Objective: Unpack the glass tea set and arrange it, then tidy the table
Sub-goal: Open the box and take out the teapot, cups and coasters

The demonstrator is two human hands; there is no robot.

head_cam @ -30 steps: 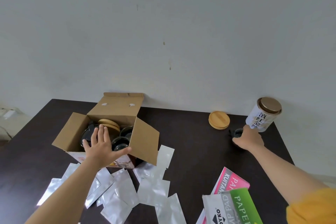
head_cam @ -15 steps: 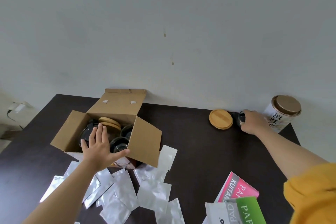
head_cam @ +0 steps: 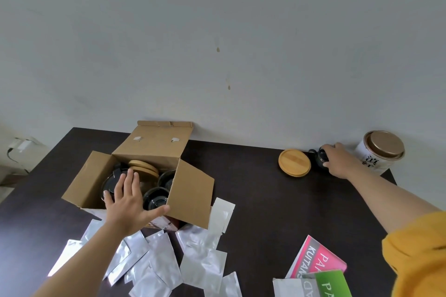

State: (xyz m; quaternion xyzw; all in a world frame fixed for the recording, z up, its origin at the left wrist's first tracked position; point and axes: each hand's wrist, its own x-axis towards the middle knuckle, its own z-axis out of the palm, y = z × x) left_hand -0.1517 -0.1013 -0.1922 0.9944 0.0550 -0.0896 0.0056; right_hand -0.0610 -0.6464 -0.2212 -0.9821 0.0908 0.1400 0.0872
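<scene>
1. While the left hand (head_cam: 128, 202) lies spread, fingers straight, over the near rim of the open cardboard box (head_cam: 154, 152), the right hand (head_cam: 337, 160) reaches to the far edge of the counter (head_cam: 253, 200) and curls its fingers round a small glass cup (head_cam: 321, 158).
2. That cup sits between the bamboo coaster (head_cam: 294, 163) and the white tea tin (head_cam: 381, 152), close to the wall; its little handle pokes out toward the coaster.
3. I'd judge the cup light, stiff and brittle, with a smooth wall that could slip, so a wrap round the body, or a pinch on the handle, seems the safest hold.
4. More glass cups (head_cam: 156, 196) stay in the box, just beside the left hand, with a stack of bamboo lids (head_cam: 143, 167) behind them. They look crowded, so each wants lifting straight up by the rim, I reckon, to avoid knocking its neighbours.
5. Clear glass against the dark counter is hard to see, which is a risk when setting another piece down nearby.
6. Silvery foil pouches (head_cam: 169, 260) lie scattered in front of the box; they look thin, limp and easy to gather flat. Paper packs (head_cam: 316, 265) lie at the near right.
</scene>
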